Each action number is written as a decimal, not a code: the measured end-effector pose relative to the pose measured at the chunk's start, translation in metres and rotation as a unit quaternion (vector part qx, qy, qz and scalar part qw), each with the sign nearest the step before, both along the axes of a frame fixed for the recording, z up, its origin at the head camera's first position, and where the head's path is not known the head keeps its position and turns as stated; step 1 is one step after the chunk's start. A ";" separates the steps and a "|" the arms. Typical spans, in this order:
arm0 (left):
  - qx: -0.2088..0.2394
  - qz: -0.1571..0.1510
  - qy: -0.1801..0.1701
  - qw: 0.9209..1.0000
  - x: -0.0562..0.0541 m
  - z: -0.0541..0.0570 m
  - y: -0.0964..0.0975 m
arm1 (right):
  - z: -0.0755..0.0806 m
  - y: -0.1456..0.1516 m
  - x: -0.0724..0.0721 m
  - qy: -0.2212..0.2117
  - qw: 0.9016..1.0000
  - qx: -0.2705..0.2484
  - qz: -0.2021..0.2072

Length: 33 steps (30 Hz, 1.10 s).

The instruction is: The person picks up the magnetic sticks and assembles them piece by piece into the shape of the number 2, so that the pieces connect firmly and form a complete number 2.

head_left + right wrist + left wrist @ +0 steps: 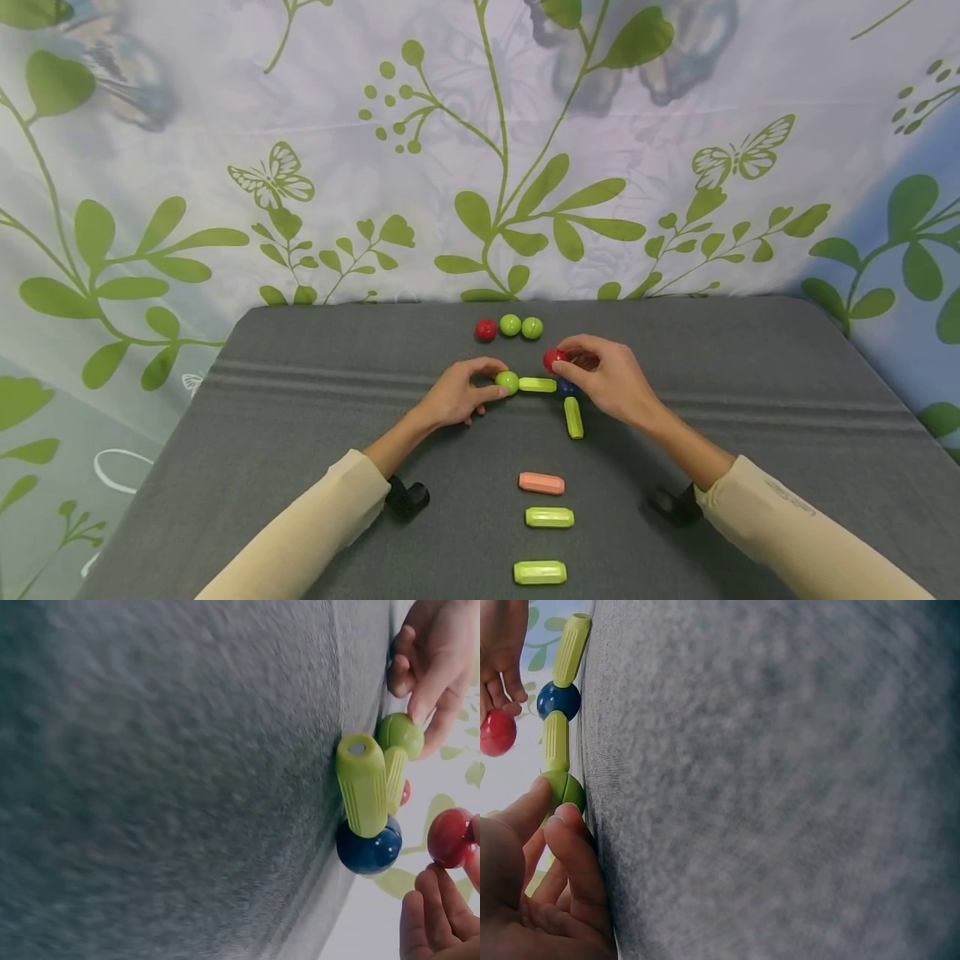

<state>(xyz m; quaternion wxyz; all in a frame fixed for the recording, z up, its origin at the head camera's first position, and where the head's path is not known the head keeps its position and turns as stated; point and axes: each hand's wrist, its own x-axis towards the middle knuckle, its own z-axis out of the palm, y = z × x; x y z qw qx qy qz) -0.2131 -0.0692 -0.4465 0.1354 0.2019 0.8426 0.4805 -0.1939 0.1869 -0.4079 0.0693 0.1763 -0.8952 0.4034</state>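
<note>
My left hand [459, 393] pinches a green ball [507, 382] between thumb and fingers. That ball joins one end of a yellow-green rod [537, 385], whose other end meets a dark blue ball [369, 846]. From the blue ball a second yellow-green rod [573, 417] extends toward me, its free end showing a small metal disc in the right wrist view. My right hand [613, 379] holds a red ball [555, 360] in its fingertips, raised above the table beside the blue ball. In the left wrist view a gap shows between the red ball [498, 733] and the joined pieces.
At the back of the grey table [300, 483] sit another red ball [486, 331] and two green balls [510, 325]. Nearer to me lie an orange rod [542, 483] and two yellow-green rods [549, 517]. A leaf-patterned cloth [337, 208] hangs behind the table.
</note>
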 end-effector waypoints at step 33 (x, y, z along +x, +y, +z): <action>0.002 -0.001 -0.011 1.000 -0.001 0.002 0.000 | -0.010 0.027 0.050 -0.013 1.000 0.003 0.020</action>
